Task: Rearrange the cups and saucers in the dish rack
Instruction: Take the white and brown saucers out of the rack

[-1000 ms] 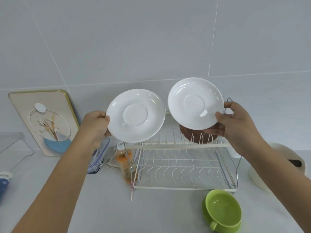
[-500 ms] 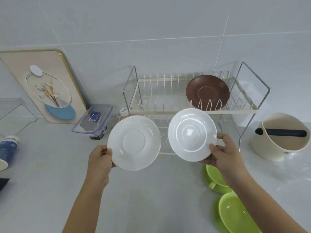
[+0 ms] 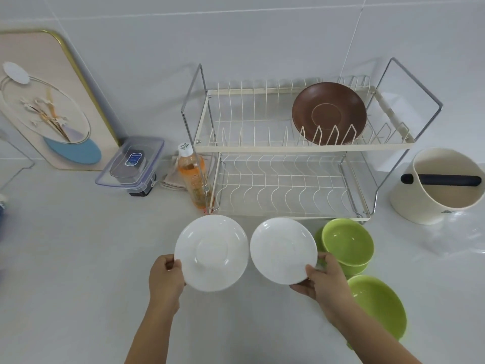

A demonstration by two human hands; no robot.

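The left hand (image 3: 165, 278) pinches one white saucer (image 3: 211, 252) at its 8 o'clock rim; the right hand (image 3: 324, 281) grasps the other saucer (image 3: 283, 249) at 4 o'clock. Both hover before the dish rack (image 3: 301, 148), at 12 o'clock. Probably the step is carrying; next they need a resting place.

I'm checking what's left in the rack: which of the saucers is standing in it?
The brown saucer, upright in the rack's top tier. The two white ones are in the hands; the green one lies on the counter.

Orange drink bottle (image 3: 193, 179), clear lidded container (image 3: 130, 165), cream tub (image 3: 441, 185), decorative board (image 3: 49, 106)
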